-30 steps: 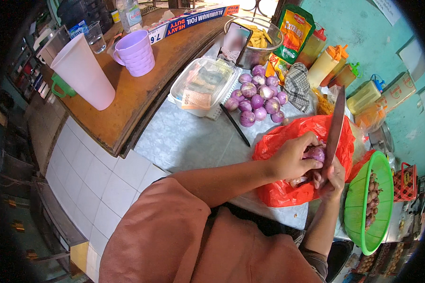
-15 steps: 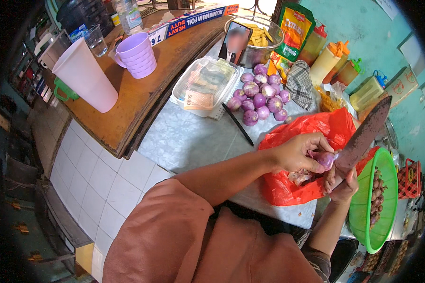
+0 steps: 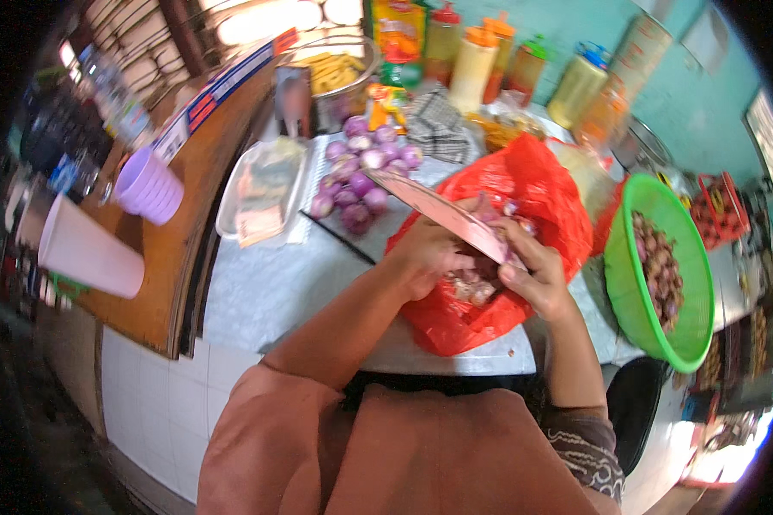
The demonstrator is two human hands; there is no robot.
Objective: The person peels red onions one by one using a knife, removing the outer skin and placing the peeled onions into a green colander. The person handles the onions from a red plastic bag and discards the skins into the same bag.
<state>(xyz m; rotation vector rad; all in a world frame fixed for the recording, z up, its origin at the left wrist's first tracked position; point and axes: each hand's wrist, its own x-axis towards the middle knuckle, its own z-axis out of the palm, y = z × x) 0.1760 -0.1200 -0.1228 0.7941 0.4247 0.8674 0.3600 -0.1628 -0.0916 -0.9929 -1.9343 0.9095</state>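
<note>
though broad, tapered knife (image 3: 442, 218) above crinkled plastic bag (image 3: 560, 199)

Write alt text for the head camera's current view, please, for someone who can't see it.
A person's right hand grips a knife over an open red plastic bag, the left hand close beside the blade. Purple onions lie piled on the table beyond the bag; a green basket of small brownish onions stands at right.
</note>
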